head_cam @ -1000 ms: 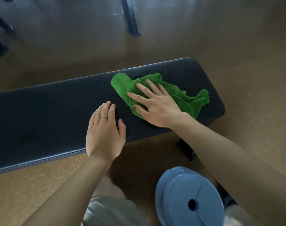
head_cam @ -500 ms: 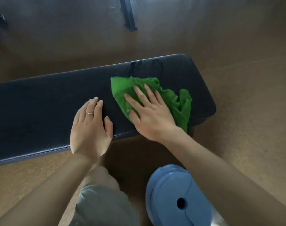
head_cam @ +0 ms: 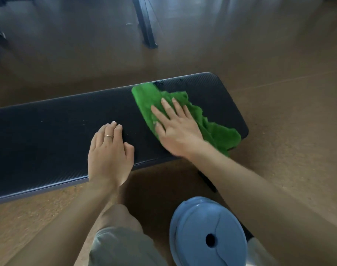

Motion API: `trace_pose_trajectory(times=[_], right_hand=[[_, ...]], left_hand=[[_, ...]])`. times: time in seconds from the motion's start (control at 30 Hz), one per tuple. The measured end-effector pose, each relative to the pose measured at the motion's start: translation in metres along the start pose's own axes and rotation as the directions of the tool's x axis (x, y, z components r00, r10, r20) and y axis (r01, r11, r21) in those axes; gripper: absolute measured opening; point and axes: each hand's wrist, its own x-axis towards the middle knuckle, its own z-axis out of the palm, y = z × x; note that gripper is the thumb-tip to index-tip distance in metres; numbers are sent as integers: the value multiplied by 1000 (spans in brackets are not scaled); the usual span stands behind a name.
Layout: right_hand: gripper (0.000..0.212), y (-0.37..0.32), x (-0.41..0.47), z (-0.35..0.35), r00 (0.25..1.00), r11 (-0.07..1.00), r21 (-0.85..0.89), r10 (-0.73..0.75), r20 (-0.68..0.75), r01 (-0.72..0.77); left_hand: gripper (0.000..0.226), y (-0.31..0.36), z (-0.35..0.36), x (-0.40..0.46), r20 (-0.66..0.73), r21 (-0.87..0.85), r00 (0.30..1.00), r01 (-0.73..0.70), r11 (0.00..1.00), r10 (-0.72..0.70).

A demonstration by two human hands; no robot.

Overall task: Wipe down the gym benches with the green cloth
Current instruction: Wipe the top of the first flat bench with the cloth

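A black padded gym bench [head_cam: 48, 135] runs across the view from the left edge to its rounded right end. A crumpled green cloth [head_cam: 217, 131] lies on the bench's right part, stretching from the far edge to the near right corner. My right hand [head_cam: 175, 127] presses flat on the cloth with straight, spread fingers. My left hand [head_cam: 110, 150] rests flat on the bare bench pad near its front edge, a ring on one finger. Damp streaks show on the pad near the cloth's far end.
A blue weight plate [head_cam: 206, 233] lies on the brown floor below my right forearm. A black metal leg [head_cam: 146, 25] of other equipment stands beyond the bench. My knee in grey shorts [head_cam: 119, 244] is at the bottom. The bench's own foot [head_cam: 208, 179] shows under its right end.
My right hand has pushed the cloth away toward the bench's far edge after pulling it toward the near edge. The cloth has spread out to the right. My left hand stays flat on the pad.
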Motion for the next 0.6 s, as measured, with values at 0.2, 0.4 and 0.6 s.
trace_pose_trajectory(times=[0.2,0.4,0.6], right_hand=[[57,18,-21,-1,999,999,-20,-47,9,47],[59,59,88,-22,992,992,-9,125,-13,-125],[60,8,118,-14,993,992,39,120,-25,-119]], left_hand=[[39,42,-1,47,-39,-159,999,6,987,-13],[42,42,14,46,31,-176,995,96,980,-92],[41,44,14,48,23,-186,995,103,977,-100]])
